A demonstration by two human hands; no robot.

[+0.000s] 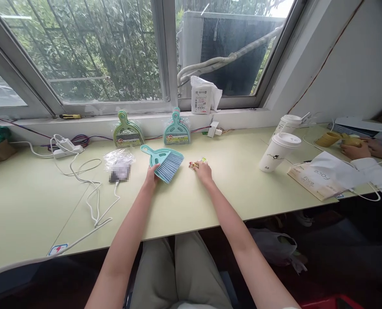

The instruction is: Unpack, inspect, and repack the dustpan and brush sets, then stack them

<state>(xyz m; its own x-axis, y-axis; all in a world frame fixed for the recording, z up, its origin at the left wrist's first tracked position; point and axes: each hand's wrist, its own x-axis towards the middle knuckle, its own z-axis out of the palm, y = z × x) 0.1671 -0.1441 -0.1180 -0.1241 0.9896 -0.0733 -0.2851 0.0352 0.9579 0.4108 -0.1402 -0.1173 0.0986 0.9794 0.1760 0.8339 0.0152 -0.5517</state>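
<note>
My left hand [151,175] is closed on the lower left edge of a teal dustpan [157,155], which lies tilted with its handle toward the upper left. A small brush with blue and white striped bristles [170,166] is nested in the pan, bristles toward the right. To the right, my right hand [205,172] grips a small colourful printed card [193,165] close to the tabletop; the fingers cover its middle. Behind them, against the window ledge, stand plastic-wrapped green dustpan sets [126,130] and teal dustpan sets [177,128], each with a printed card on the front.
Left on the table [236,189] are a power strip [67,148], white cables and a clear plastic wrapper [118,159]. Two white cups [279,152] and a tissue pack [319,176] stand to the right. Another person's hands [358,148] hold something yellow at far right.
</note>
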